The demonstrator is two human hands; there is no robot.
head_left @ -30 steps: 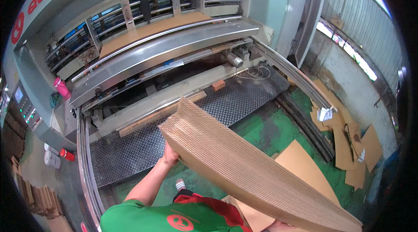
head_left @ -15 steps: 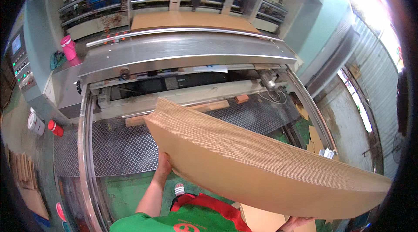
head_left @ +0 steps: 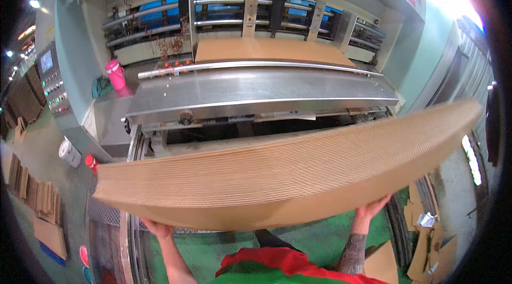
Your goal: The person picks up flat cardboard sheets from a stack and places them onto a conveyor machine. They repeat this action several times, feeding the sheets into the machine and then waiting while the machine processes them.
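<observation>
A thick, wide stack of brown corrugated cardboard sheets [head_left: 277, 177] spans the view in front of me, its layered edges facing up and its ends curving upward. My left hand [head_left: 158, 227] grips the stack's near lower edge toward its left end. Toward the right end, my right hand [head_left: 373, 208] holds the same lower edge. The fingers of both hands are partly hidden under and behind the cardboard. Beyond the stack is a machine with a flat metal table [head_left: 261, 90], and cardboard sheets [head_left: 266, 50] lie behind its metal bar.
Metal rails [head_left: 128, 246] run along the left. A pink container [head_left: 115, 74] stands beside the machine, near a control panel [head_left: 52, 84]. A white bucket [head_left: 69, 152] and a red container [head_left: 92, 164] are on the left. Cardboard scraps [head_left: 426, 236] lie at the lower right.
The stack has risen and swung round, its right end now higher and farther away. It lies more squarely across my front. Both hands still hold it, and my view has tilted up.
</observation>
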